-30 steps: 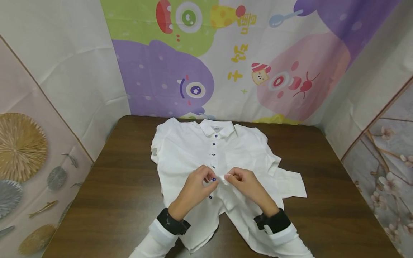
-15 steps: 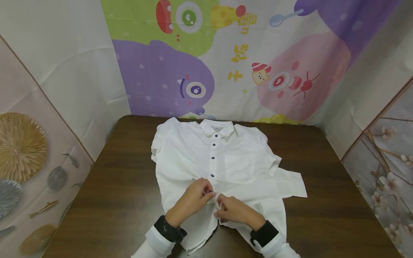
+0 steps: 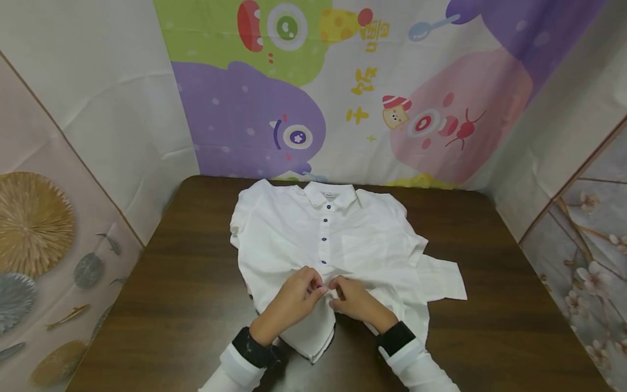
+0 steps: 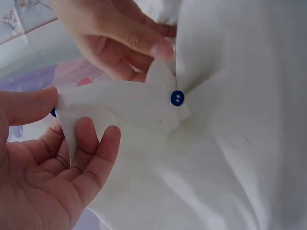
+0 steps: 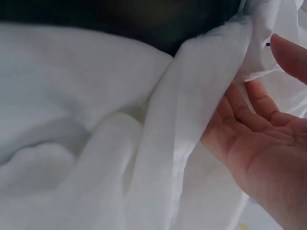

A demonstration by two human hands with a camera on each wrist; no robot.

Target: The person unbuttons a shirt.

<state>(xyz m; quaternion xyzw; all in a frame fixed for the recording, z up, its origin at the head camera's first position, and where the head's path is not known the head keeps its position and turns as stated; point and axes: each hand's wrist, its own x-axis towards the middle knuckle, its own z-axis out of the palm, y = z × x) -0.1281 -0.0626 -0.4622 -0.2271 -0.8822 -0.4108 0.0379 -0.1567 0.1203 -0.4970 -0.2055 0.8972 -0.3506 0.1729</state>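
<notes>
A white short-sleeved-looking shirt (image 3: 284, 234) lies front up on the table, collar toward the far edge. Blue buttons, among them one button (image 3: 324, 262), run down its placket. At the lower front, my left hand (image 3: 296, 296) pinches the placket edge between thumb and fingers. In the left wrist view a blue button peeks out under that thumb, while another blue button (image 4: 177, 97) sits on the placket between the hands. My right hand (image 3: 360, 299) holds the opposite front edge close by. Its fingers (image 5: 259, 103) reach behind the cloth in the right wrist view.
The shirt rests on a dark brown wooden table (image 3: 196, 294). A white cloth piece, apparently a sleeve (image 3: 443, 277), sticks out at right. Behind hangs a cartoon-printed curtain (image 3: 254, 120); pale printed panels flank both sides.
Both hands moved down the placket from near the fourth button, then slightly back up. My right hand rose beside the left, lifting the shirt's lower front edge with it.
</notes>
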